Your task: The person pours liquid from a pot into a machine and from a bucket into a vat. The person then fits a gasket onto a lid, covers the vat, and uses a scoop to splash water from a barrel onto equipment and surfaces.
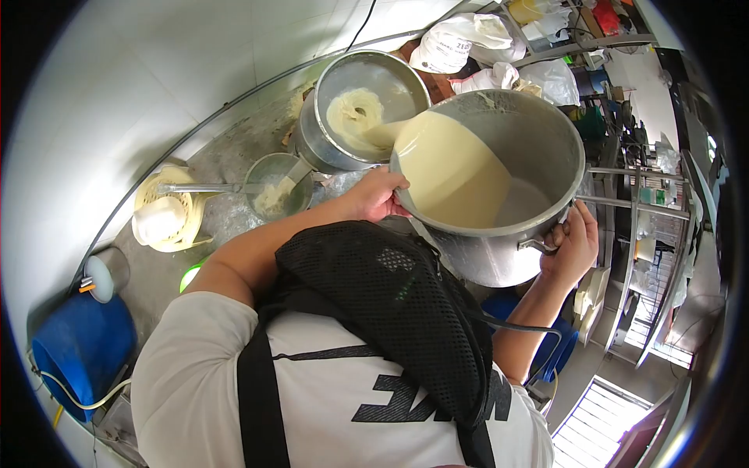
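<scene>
A large metal pot (pixel 538 129) is tilted to the left, and pale cream liquid (pixel 452 171) runs over its rim into a second metal pot (pixel 324 140) on the floor. My left hand (pixel 380 193) grips the tilted pot's rim at the near left side. On the right, my right hand (pixel 573 238) is closed around the pot's side handle. The poured liquid lies in a thick swirl in the lower pot. A smaller bowl (pixel 261 168) with pale residue and a flat-ended tool stands left of it.
A yellow basket (pixel 191 234) with a white item stands at the left, near a blue barrel (pixel 82 339). White sacks (pixel 452 43) lie behind the pots. Metal racks (pixel 636 187) stand at the right. A black cable (pixel 226 105) runs along the wall.
</scene>
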`<state>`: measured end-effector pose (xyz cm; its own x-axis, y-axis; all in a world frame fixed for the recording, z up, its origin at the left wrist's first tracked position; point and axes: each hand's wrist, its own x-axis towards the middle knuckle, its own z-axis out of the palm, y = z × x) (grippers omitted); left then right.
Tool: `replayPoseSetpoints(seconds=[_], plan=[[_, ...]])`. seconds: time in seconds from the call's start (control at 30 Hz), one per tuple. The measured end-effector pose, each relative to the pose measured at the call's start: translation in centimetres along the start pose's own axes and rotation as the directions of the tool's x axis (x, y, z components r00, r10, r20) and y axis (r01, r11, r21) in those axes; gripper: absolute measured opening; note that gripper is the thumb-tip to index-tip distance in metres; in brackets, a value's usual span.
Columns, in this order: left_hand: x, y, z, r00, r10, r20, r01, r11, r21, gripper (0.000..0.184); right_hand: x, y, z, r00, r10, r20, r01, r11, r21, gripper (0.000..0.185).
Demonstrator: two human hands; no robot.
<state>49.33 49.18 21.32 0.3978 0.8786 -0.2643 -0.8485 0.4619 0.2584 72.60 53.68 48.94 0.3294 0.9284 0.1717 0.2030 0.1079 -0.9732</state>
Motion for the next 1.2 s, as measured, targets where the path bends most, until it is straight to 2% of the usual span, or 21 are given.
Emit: replayPoseSetpoints(seconds=[0.07,0.13,0.57,0.73,0.77,1.2], plan=[[-0.1,-0.2,0.2,1.0,0.007,-0.012,-0.007,1.0,0.005,0.052,-0.1,0.0,0.0,1.0,-0.001,0.0,0.001,1.0,-0.004,0.021],[-0.2,-0.3,0.6,0.999,0.046,-0.014,-0.046,0.999,0.014,0.045,-0.2,-0.2,0.2,1.0,0.006,-0.012,-0.006,1.0,0.0,0.021],[-0.2,-0.2,0.7,0.998,0.031,-0.052,-0.031,0.999,-0.006,0.047,-0.1,-0.2,0.1,1.0,-0.004,0.006,0.004,1.0,-0.005,0.021],[0.3,-0.6,0.2,0.998,0.038,-0.041,-0.038,0.999,-0.005,0.045,0.1,0.0,-0.3,1.0,0.003,-0.025,-0.004,0.998,-0.067,0.023],[0.1,-0.4,0.0,0.996,0.056,-0.069,-0.056,0.998,-0.003,0.045,0.2,0.3,-0.5,1.0,-0.008,0.022,0.008,0.999,-0.037,0.024],[-0.2,-0.3,0.3,0.999,-0.006,-0.051,0.007,1.0,0.021,0.047,0.4,0.0,-0.5,0.999,-0.009,0.038,0.01,0.999,-0.036,0.022]])
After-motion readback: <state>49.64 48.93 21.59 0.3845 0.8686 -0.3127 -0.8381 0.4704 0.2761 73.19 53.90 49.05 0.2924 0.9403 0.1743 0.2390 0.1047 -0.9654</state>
